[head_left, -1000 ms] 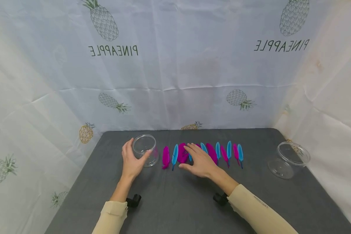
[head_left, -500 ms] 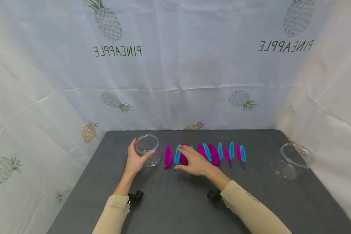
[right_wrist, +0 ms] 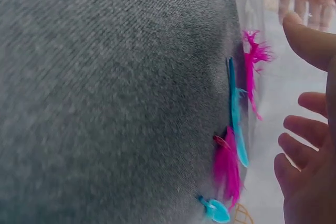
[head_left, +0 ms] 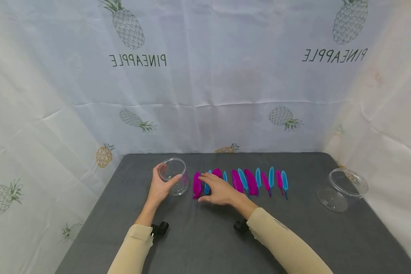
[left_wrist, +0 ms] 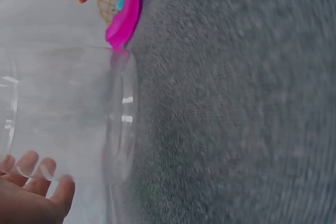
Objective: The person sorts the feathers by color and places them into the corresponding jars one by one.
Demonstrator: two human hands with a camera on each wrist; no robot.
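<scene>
My left hand (head_left: 161,186) holds a clear round plastic jar (head_left: 178,186) from its left side, thumb on the near wall and fingers round the far side. The jar stands upright on the dark table. To its right, a row of magenta and blue feathers lies on the cloth. My right hand (head_left: 219,190) hovers over the left end of that row, thumb apart from the fingers and nothing between them. Beneath it are a magenta feather (head_left: 196,186) and a partly hidden blue feather (right_wrist: 235,114). The right wrist view shows the fingers raised above the feathers.
A second clear jar (head_left: 342,190) stands near the table's right edge. Further feathers, such as a blue feather (head_left: 271,177), lie to the right of my right hand. White pineapple-print curtains (head_left: 205,76) enclose the back and sides of the grey table (head_left: 198,243).
My right hand has moved left along the row, from the middle feathers to those nearest the left jar, uncovering feathers behind it. The left hand stays at its jar.
</scene>
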